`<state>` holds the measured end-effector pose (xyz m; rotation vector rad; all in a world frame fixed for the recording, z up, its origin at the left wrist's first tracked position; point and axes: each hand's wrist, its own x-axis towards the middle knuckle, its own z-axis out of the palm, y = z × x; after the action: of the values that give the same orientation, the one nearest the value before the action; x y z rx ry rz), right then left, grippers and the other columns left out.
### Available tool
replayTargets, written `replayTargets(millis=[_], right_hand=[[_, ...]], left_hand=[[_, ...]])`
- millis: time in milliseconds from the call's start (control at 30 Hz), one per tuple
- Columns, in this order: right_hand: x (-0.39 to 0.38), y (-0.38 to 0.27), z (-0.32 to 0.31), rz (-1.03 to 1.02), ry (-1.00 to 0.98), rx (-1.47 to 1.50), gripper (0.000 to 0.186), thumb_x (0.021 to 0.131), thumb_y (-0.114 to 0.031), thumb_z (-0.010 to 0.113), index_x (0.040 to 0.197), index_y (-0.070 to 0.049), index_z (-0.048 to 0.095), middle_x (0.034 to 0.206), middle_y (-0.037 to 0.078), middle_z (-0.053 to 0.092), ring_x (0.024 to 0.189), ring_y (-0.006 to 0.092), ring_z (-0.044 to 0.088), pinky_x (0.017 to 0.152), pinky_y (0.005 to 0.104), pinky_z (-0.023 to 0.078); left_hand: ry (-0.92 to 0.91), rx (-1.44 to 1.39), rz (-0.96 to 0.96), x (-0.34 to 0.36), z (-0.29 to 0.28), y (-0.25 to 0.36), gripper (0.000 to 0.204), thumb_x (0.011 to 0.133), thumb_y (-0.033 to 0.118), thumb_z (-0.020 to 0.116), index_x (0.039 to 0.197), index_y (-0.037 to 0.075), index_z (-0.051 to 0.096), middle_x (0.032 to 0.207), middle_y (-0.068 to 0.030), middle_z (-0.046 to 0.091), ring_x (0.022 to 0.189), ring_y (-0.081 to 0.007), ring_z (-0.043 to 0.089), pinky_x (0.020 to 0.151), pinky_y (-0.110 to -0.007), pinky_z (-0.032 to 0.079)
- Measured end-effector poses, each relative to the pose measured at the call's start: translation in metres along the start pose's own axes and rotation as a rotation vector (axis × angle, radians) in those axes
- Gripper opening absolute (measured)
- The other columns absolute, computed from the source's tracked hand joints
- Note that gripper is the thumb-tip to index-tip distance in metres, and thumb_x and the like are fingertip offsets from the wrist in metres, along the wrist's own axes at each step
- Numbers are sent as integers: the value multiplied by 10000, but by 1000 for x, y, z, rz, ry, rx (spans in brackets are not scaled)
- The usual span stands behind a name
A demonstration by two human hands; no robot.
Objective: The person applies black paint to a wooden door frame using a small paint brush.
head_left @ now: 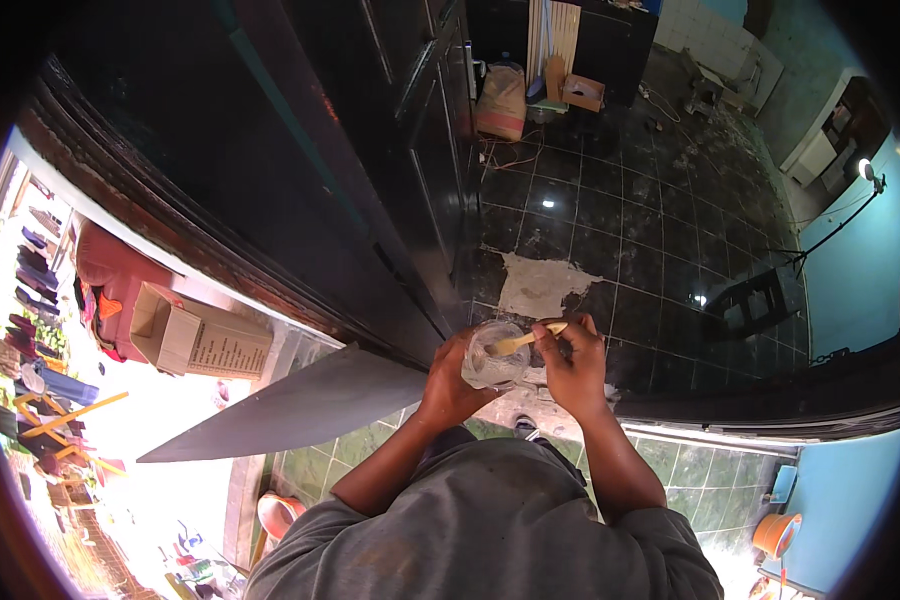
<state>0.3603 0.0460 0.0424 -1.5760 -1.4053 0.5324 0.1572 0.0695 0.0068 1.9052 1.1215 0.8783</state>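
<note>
My left hand [452, 372] grips a clear plastic cup [493, 367] from its left side; the cup has a pale residue inside. My right hand [573, 365] pinches the handle of a small light yellow brush [515, 340], whose head dips into the cup. Just to the left of my hands stands a dark panelled door [390, 170], and below it a grey triangular board [270, 410] juts out to the left. Beyond the cup, a pale bare patch [540, 285] breaks the dark tiled floor.
A sack [502, 105] and cardboard box [582, 92] sit at the back. A lamp stand [818, 230] rises at the right. Cardboard [225, 345] and hung clothes lie left. Orange buckets [775, 533] flank me on green tiles. A dark sill [730, 420] crosses at right.
</note>
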Motion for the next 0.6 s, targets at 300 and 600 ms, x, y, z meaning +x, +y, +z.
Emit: replayTargets(millis=[300,600], right_hand=[[-10,41,-60,-169,84,-187,146,1018,-148,627,941,-24,632,679,71,729,632,158,704,694,311,459],[-6,59,-92,-117,147,88,216,1040,-171,621,938,19,611,718,72,645,633,121,671,561,257,432]], left_hand=[[109,42,-41,-13,65,19,917,642,263,960,1410,34,515,1363,-183,611,1272,-380,571,1082,-474,441],[188,25,-63,-15,93,32,924,623,222,983,1401,22,526,1293,-182,642,1215,-342,628,1044,-437,494]])
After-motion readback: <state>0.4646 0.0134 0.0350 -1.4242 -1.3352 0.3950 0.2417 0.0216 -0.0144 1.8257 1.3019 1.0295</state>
